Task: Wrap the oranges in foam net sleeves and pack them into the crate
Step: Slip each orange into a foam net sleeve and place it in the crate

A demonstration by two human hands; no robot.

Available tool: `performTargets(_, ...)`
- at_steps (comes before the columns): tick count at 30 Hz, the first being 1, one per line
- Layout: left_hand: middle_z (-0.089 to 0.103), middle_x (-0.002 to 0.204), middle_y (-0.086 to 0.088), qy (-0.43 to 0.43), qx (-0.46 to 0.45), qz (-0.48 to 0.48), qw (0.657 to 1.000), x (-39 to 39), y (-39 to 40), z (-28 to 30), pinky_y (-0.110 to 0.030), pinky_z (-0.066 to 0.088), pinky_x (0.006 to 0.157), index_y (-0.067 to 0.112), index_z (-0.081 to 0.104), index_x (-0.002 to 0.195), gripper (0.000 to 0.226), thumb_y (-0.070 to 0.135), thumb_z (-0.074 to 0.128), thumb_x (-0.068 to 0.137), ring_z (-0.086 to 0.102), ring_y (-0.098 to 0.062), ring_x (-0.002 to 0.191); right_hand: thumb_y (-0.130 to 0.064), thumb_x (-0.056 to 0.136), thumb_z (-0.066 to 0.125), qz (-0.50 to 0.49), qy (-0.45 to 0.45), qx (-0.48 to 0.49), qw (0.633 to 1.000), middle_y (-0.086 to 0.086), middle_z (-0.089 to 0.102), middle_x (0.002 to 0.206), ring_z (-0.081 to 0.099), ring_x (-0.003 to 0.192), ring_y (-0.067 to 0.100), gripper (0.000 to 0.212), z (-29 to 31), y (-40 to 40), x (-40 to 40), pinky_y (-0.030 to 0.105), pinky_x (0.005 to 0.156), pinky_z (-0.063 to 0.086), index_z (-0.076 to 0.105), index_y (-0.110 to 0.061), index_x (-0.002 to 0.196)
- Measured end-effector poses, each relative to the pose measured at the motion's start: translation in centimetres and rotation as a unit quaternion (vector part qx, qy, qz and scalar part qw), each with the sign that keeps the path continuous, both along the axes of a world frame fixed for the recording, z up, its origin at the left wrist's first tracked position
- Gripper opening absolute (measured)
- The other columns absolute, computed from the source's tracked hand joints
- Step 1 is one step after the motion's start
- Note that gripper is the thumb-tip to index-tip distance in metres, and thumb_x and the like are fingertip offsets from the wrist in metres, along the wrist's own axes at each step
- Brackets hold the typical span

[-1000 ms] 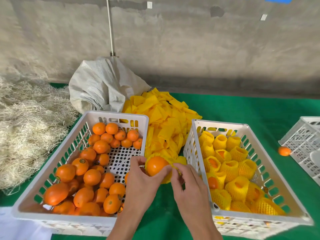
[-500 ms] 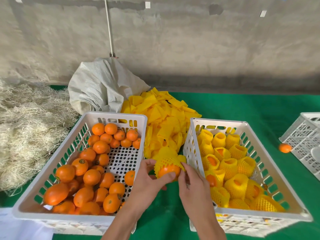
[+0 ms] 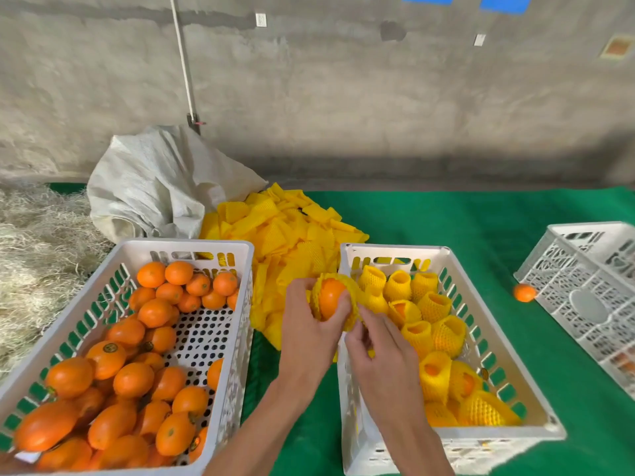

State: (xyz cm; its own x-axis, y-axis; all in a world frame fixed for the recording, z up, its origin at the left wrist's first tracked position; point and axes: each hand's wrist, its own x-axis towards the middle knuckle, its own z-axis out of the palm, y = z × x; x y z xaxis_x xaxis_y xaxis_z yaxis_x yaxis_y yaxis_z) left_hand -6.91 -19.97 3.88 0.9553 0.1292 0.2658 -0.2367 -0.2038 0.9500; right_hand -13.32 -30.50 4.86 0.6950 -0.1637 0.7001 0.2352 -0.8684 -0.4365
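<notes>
Now the foam net sleeve (image 3: 350,305) has slid further round the orange (image 3: 330,298) than half a second ago; my left hand (image 3: 309,333) grips the fruit while right fingers (image 3: 369,321) pinch the sleeve's edge. Both sit just left of the packing crate (image 3: 460,438), so placing comes next, I judge.

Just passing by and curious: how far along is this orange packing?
Done: the right crate holds about a dozen sleeved oranges. In hand: the left hand holds an orange while the right hand works its foam net sleeve. Left: dozens of bare oranges in the left crate.
</notes>
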Motion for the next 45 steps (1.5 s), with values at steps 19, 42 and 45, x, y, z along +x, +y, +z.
performTargets(19, 0.064, 0.132, -0.005, 0.033, 0.207, -0.199, 0.957, 15.9, -9.0, -2.8, -0.042, 0.047, 0.110, 0.011, 0.064, 0.127, 0.036, -0.004, 0.058, 0.094, 0.058, -0.019, 0.126, -0.071, 0.085, 0.063, -0.012, 0.324, 0.418, 0.849, 0.003, 0.075, 0.087, 0.075, 0.069, 0.016, 0.064, -5.6, -12.5, 19.1, 0.044, 0.072, 0.064, 0.055, -0.015, 0.114)
performTargets(42, 0.078, 0.103, 0.003, 0.044, 0.257, -0.164, 0.951, 16.0, -8.9, -2.0, -0.002, 0.040, 0.068, 0.015, 0.080, 0.111, 0.026, 0.034, 0.067, 0.099, 0.061, 0.005, 0.080, -0.085, 0.084, 0.042, -0.026, 0.435, 0.227, 0.871, 0.011, 0.073, 0.076, 0.071, 0.068, 0.027, 0.081, -4.9, -14.7, 20.3, 0.044, 0.074, 0.062, 0.071, -0.009, 0.085)
performTargets(45, 0.078, 0.105, 0.000, 0.056, 0.263, -0.172, 0.948, 14.6, -8.5, -1.4, -0.017, 0.052, 0.080, 0.014, 0.080, 0.110, 0.024, 0.031, 0.069, 0.098, 0.067, -0.005, 0.092, -0.083, 0.087, 0.042, -0.032, 0.455, 0.213, 0.864, 0.012, 0.071, 0.068, 0.066, 0.050, 0.022, 0.075, -4.8, -14.4, 18.7, 0.035, 0.058, 0.058, 0.066, -0.014, 0.072)
